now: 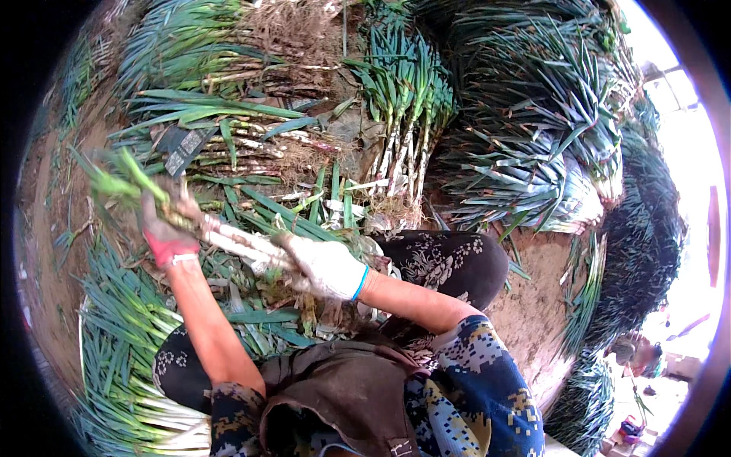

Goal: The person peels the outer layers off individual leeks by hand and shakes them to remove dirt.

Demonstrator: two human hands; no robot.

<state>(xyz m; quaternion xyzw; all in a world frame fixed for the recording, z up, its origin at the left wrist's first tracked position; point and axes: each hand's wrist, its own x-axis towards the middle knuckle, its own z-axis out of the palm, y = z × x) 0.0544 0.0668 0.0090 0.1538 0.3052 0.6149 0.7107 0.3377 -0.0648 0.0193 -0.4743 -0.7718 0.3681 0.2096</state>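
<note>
My left hand [166,232], in a red and grey glove, is closed on the green upper part of some leeks [137,179], blurred by motion. My right hand [320,266], in a white glove with a blue cuff, grips their white stalks [240,242] farther down, so they lie slanting across in front of me. Cut leaves and peeled scraps [266,320] lie beneath my hands, between my patterned trouser legs. A dark flat piece with a printed label [183,148] lies on leeks just beyond my left hand.
Rooty leeks [251,46] lie ahead, beside an upright bunch [403,114]. Big piles of bundled leeks [525,99] fill the right. Pale-stalked leeks [129,365] lie at lower left. Bare dirt [533,297] shows beside my right knee. Another person [643,362] is at the far right edge.
</note>
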